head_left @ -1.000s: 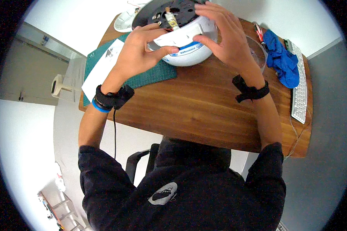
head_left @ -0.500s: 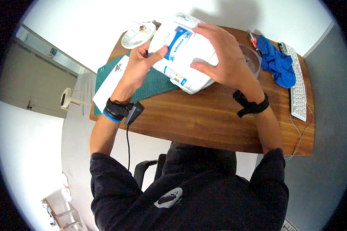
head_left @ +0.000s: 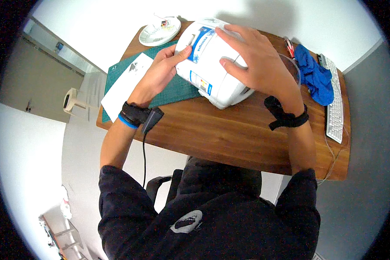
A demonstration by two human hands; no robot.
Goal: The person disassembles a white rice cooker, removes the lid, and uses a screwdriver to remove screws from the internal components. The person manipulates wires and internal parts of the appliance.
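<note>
A white rounded appliance (head_left: 212,69), which looks like a rice cooker, is tilted over the table with blue labels facing up toward me. My left hand (head_left: 162,71) grips its left side, thumb pressed on the face and the other fingers mostly hidden behind. Across the right part of the shell lies my right hand (head_left: 264,65), fingers spread over it and thumb bent against it. The underside of the appliance is hidden, so I cannot tell whether it rests on the table.
Under the appliance's left side lies a green cutting mat (head_left: 171,97), with a white paper sheet (head_left: 125,86) on it. A white dish (head_left: 160,32) with small items stands far left. A blue cloth (head_left: 314,76) lies beside a white keyboard (head_left: 334,110) and its cable on the right.
The appliance has shifted slightly right and turned a little, both hands keeping contact. My right hand has moved right with it. The whole view has also shifted slightly.
</note>
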